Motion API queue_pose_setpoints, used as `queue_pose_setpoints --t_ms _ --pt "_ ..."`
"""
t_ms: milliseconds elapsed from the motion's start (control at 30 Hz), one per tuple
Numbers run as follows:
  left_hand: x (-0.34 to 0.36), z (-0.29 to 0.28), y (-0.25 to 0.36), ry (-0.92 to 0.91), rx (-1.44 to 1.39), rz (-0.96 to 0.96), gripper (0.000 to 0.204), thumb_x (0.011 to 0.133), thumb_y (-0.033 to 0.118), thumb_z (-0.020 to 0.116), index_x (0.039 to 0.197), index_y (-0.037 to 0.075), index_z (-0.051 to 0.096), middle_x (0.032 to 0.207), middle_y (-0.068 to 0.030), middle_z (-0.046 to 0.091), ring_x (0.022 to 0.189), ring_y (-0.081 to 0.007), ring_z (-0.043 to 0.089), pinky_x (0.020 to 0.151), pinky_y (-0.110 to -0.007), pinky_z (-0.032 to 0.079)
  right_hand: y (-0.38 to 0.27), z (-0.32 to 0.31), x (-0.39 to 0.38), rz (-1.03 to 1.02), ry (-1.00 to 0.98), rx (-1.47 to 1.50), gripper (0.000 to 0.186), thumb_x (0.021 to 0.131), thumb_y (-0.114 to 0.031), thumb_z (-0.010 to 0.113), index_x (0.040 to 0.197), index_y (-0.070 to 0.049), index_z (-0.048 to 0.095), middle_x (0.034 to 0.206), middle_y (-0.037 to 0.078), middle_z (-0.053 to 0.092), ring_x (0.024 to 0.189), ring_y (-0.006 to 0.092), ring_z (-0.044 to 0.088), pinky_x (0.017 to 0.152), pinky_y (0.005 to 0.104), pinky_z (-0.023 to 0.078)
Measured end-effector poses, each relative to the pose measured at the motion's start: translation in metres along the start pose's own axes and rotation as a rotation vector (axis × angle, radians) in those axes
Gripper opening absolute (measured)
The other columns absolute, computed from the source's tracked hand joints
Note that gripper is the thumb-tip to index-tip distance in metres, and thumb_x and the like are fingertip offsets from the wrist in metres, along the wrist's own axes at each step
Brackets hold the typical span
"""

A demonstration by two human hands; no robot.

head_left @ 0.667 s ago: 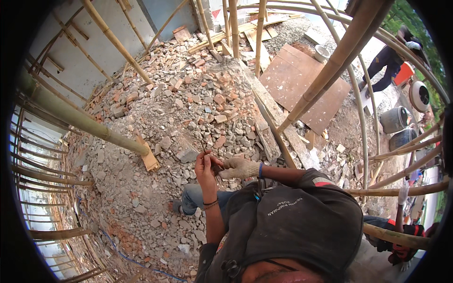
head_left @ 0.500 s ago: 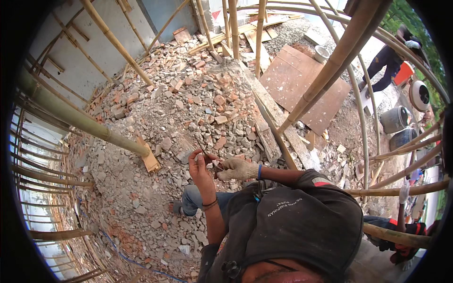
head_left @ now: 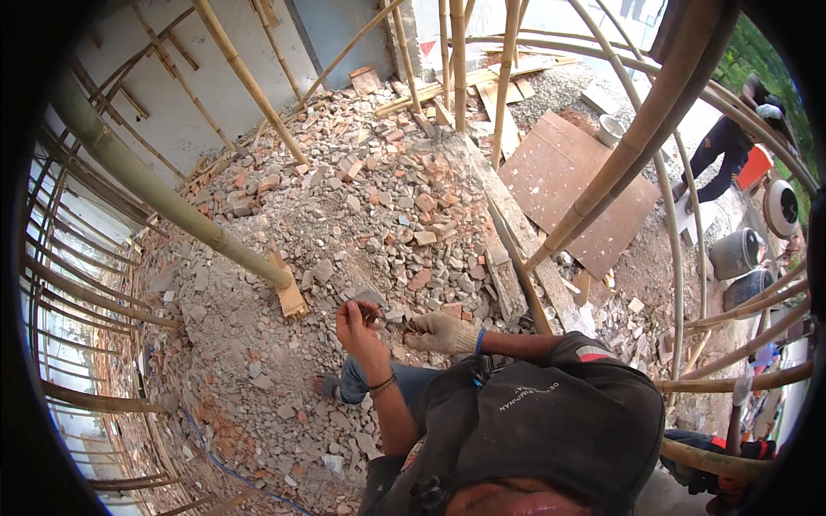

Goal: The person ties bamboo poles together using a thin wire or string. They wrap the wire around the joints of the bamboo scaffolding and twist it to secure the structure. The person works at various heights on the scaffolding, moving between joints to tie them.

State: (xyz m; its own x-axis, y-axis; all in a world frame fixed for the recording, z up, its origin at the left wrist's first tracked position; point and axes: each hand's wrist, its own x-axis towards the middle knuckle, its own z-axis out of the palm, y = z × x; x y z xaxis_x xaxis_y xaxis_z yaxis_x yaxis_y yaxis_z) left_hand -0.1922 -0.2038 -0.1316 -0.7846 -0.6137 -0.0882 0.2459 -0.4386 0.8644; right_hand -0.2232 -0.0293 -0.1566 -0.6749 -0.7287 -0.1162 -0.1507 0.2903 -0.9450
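My left hand (head_left: 361, 335) is bare, with a dark band round the wrist. It is raised over the rubble, its fingers curled and thumb close to them; what it pinches, if anything, is too small to make out. Close beside it on the right, my right hand (head_left: 440, 333) wears a pale knitted work glove with a blue cuff. Its fingers are bent together, and a small dark bit shows at their tips, which I cannot identify. A narrow gap separates the two hands. Below them lies a heap of broken brick and concrete (head_left: 344, 232).
A thick bamboo pole (head_left: 185, 206) slants down to a wooden block (head_left: 292, 297). More bamboo poles (head_left: 619, 146) stand ahead and right. A brown board (head_left: 568, 185) lies beyond a long plank (head_left: 525, 232). A person (head_left: 727, 142) stands far right near buckets (head_left: 736, 255).
My hands have drawn slightly apart, and the left fingers are more curled. The thin dark thing seen between them earlier no longer shows clearly. The whole view has shifted a little.
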Motion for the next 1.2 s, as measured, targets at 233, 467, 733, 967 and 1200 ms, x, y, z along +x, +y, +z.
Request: queue_pose_setpoints --t_ms 233,467,733,967,1200 --pt "0.014 -0.012 -0.025 0.049 0.041 -0.032 0.017 0.099 0.021 0.061 0.097 0.004 0.057 0.08 -0.0063 0.061 0.073 -0.0187 0.061 0.066 -0.035 0.052 0.058 0.02 0.017 0.127 -0.132 0.136 0.042 0.099 -0.04 0.057 0.12 -0.003 0.062 0.088 0.004 0.064 0.083 0.011 0.057 0.078 0.031 0.049" --pt "0.036 -0.044 -0.038 0.144 -0.179 -0.244 0.015 0.103 0.019 0.053 0.098 0.005 0.054 0.086 -0.0074 0.056 0.074 -0.0231 0.057 0.066 -0.04 0.048 0.043 0.026 0.019 0.07 -0.041 0.299 0.034 0.098 -0.033 0.06 0.117 -0.004 0.062 0.09 0.003 0.063 0.08 0.0108 0.058 0.072 0.0303 0.05" --pt "0.029 -0.066 -0.055 0.125 -0.612 -0.27 0.019 0.107 0.022 0.044 0.098 0.008 0.054 0.088 -0.0081 0.055 0.071 -0.0231 0.053 0.069 -0.047 0.05 0.029 0.021 0.006 0.038 -0.043 0.342 0.03 0.096 -0.029 0.064 0.113 -0.004 0.063 0.092 0.003 0.064 0.075 0.0115 0.059 0.064 0.0306 0.052" --pt "0.032 -0.102 -0.079 0.173 -0.722 -0.296 0.021 0.107 0.021 0.043 0.094 0.011 0.056 0.09 -0.0099 0.055 0.067 -0.0232 0.051 0.067 -0.043 0.051 0.05 0.017 0.011 0.101 -0.153 0.33 0.034 0.095 -0.031 0.065 0.116 -0.005 0.065 0.092 0.002 0.065 0.08 0.0121 0.06 0.069 0.0308 0.051" --pt "0.03 -0.132 -0.095 -0.025 -0.796 -0.182 0.02 0.107 0.024 0.044 0.099 0.01 0.055 0.088 -0.0066 0.056 0.067 -0.0208 0.049 0.067 -0.04 0.048 0.044 0.016 0.022 0.173 -0.315 0.302 0.041 0.098 -0.031 0.06 0.129 -0.004 0.059 0.099 -0.001 0.064 0.088 0.0076 0.056 0.08 0.0262 0.048"
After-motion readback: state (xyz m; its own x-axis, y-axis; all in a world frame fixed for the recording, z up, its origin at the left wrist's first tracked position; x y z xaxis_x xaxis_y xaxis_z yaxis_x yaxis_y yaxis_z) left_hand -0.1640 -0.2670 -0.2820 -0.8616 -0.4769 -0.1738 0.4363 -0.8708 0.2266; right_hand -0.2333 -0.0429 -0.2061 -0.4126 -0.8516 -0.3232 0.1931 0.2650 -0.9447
